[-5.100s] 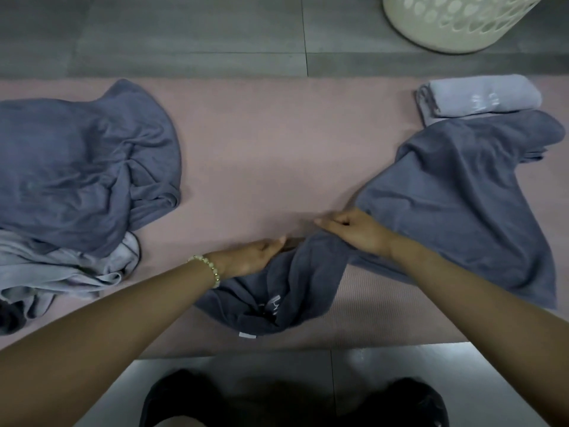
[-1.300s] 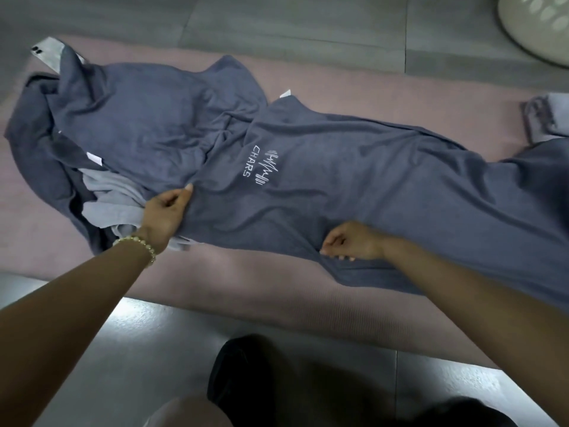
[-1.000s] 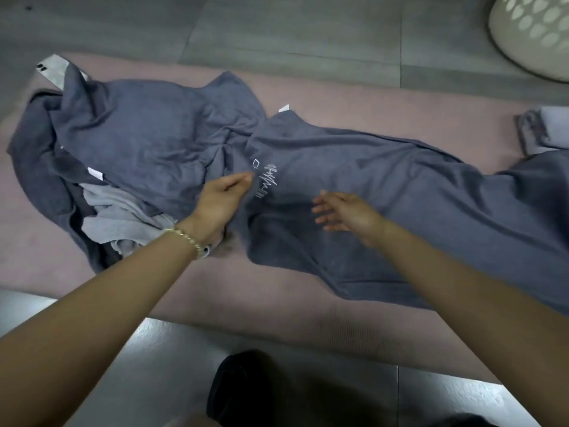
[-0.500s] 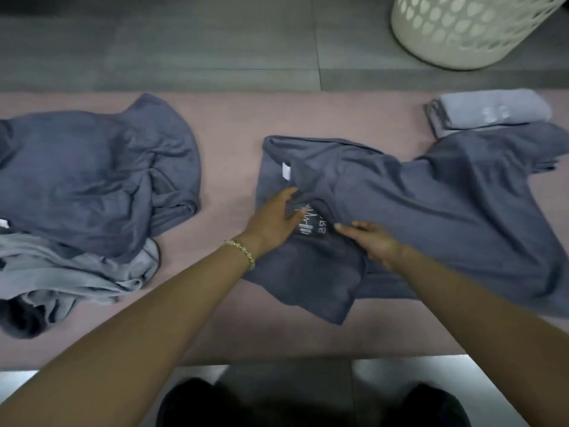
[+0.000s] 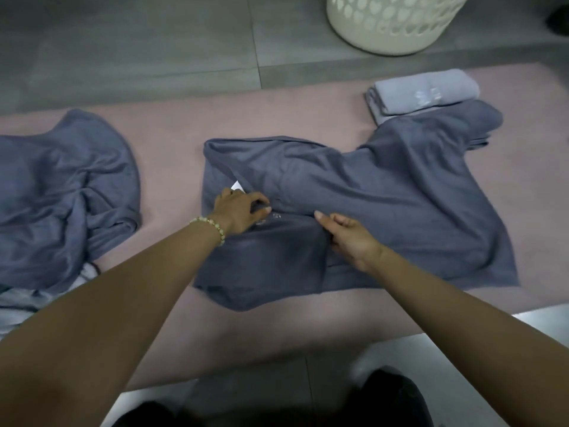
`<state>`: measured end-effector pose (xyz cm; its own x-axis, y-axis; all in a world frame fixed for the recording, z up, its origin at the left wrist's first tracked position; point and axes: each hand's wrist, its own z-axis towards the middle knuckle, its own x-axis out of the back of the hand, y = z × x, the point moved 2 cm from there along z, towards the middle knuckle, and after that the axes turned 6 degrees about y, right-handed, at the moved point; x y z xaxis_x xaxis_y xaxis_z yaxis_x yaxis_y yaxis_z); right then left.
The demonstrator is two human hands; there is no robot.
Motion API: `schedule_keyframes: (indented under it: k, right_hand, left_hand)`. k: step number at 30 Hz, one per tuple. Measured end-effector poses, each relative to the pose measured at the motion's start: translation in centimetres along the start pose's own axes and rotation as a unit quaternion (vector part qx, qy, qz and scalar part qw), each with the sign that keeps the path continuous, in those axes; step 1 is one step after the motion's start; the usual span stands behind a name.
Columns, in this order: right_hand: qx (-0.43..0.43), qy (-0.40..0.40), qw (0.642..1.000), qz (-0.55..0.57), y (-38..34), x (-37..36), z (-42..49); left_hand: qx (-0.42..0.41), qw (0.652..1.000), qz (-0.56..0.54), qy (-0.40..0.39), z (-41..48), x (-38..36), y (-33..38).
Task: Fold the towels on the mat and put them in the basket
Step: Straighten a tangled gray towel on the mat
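change: towel (image 5: 400,195) now lies doubled at its near left end, logo (image 5: 276,215) nearly hidden
grip: left hand (image 5: 238,214) and right hand (image 5: 348,238) pinch the doubled edge
task: folding just begun

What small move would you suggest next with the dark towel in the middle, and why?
Probably tug the dark towel flat: the left hand and right hand pinch it near its middle fold, but its right half lies rumpled, one corner against the folded light towel.
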<state>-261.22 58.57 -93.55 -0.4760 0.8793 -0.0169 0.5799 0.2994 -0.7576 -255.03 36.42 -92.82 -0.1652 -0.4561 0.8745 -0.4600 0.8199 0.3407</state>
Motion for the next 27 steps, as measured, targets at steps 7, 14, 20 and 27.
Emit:
schedule_keyframes:
  k: [7,14,20,27]
  right_hand:
    - [0.082,0.154,0.982,0.064,-3.3,7.0,0.6]
    - [0.12,0.261,0.955,0.069,-4.8,18.2,-1.0]
    - [0.086,0.29,0.948,0.096,-4.6,26.2,-1.6]
    - [0.021,0.3,0.954,0.006,-0.9,31.7,-2.1]
  left_hand:
    - [-0.141,0.952,-0.246,0.116,1.6,1.4,7.3]
    - [-0.271,0.932,-0.204,0.129,6.1,3.1,19.8]
    - [-0.249,0.932,-0.244,0.099,11.7,2.5,31.0]
    - [-0.199,0.934,-0.296,0.037,14.0,-2.6,36.3]
